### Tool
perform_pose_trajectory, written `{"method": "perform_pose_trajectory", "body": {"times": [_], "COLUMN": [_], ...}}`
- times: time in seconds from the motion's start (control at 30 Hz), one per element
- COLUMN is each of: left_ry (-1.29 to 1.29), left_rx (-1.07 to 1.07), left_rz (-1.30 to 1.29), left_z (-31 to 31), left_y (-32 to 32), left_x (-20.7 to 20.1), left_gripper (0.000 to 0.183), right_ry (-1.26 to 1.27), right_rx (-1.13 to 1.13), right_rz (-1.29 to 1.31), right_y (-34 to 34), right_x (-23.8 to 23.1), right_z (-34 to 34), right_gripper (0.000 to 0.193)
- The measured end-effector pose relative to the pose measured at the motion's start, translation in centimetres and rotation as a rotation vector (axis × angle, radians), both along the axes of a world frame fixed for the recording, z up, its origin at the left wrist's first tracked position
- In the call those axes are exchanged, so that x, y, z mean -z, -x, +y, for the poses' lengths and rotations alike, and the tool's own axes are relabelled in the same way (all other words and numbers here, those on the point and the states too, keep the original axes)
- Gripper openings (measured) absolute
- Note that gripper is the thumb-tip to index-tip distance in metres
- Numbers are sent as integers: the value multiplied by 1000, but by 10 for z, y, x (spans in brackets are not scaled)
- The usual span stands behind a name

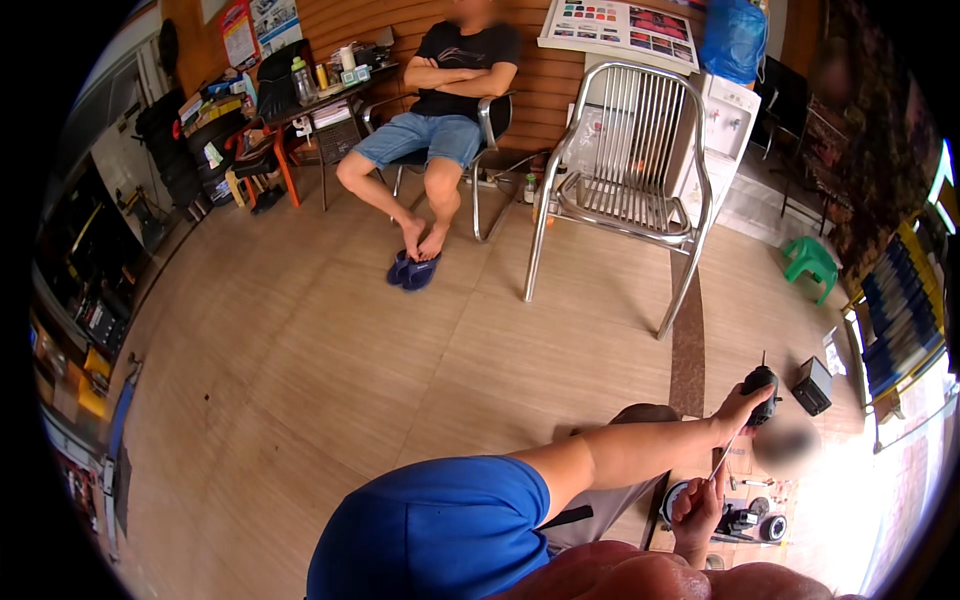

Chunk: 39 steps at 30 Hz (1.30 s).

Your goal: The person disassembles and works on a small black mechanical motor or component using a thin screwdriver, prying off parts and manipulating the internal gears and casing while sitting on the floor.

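My left hand (742,408) reaches out to the right from a blue sleeve and is closed on a black tool handle (761,383). A thin metal shaft (727,455) runs from it down toward my right hand (697,508), whose fingers pinch the shaft's lower end. Just below the right hand, small black round parts (745,521) and a white ring (670,497) lie on the floor. What the shaft's tip touches is hidden by my fingers.
A black box (812,386) sits on the floor to the right. A bare metal chair (625,180) stands ahead, a green stool (810,262) to its right. A person (440,90) sits at the back by a cluttered desk (320,100), blue slippers (413,270) underfoot.
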<state>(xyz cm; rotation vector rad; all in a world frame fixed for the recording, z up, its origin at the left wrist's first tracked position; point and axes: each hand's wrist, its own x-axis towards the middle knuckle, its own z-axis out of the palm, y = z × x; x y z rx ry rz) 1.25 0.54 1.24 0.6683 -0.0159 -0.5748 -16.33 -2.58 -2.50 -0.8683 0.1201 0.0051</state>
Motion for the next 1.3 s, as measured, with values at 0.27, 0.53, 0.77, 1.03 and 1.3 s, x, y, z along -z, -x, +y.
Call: {"method": "perform_pose_trajectory", "body": {"times": [0.27,0.53,0.77,1.03,1.3], "left_ry": [-106,-66,208,68,-1], "left_rx": [-70,-93,101,59,-11], "left_rz": [-78,-44,-11,-117,-55], "left_z": [-8,-16,-17,-19,-18], "left_y": [-5,-9,-10,-6,-1], "left_x": [12,19,16,19,13], "left_gripper": [61,65,50,70,64], "right_ry": [331,279,-355,208,679], "right_rx": [121,116,-110,96,226], "right_rz": [80,115,-11,47,75], "right_y": [-1,-3,3,4,-1], "right_x": [0,-9,-3,-9,-3], "right_z": [3,4,-13,4,3], "right_gripper": [57,50,51,47,40]}}
